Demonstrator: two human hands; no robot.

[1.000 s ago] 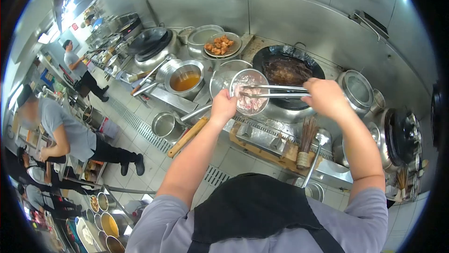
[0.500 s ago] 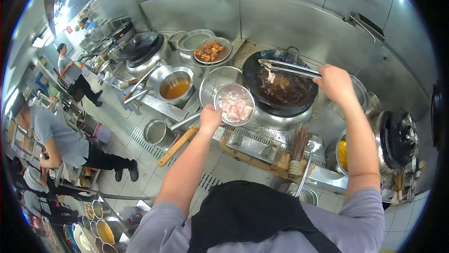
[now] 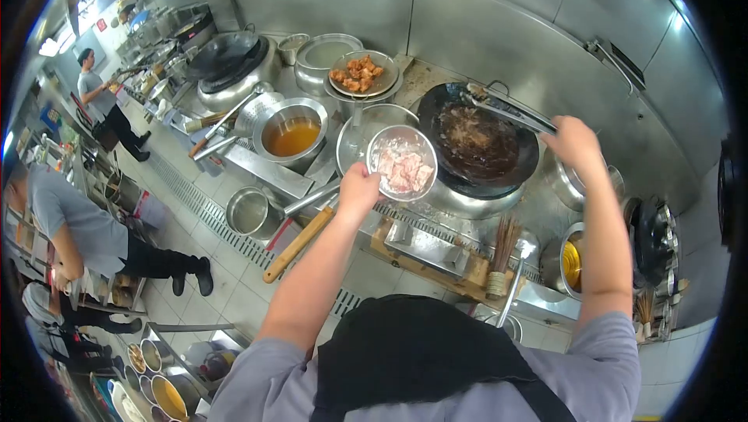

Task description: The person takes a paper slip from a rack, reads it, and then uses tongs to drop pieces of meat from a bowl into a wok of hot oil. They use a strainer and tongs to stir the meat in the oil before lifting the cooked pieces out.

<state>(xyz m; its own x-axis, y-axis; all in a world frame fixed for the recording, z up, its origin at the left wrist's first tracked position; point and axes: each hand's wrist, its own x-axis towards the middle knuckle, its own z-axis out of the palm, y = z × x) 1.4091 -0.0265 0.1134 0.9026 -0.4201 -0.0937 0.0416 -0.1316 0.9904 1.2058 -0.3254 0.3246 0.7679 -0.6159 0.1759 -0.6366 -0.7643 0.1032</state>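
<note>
We seem at the frying step; our left grip point(image 3: 359, 190) pinches the bowl point(image 3: 391, 142); our right grip point(image 3: 575, 141) clasps tongs point(image 3: 530, 116) over the wok point(image 3: 522, 162) leftward; next needs steady tips.

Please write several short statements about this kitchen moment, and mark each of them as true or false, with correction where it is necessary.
1. The left hand holds a bowl with pale meat pieces. True.
2. The right hand grips a ladle. False: the right hand grips metal tongs.
3. The tongs reach over the dark wok. True.
4. The browned fried pieces lie inside the wok. False: they lie on a round metal dish.
5. A metal pot with amber liquid stands left of the bowl. True.
</note>
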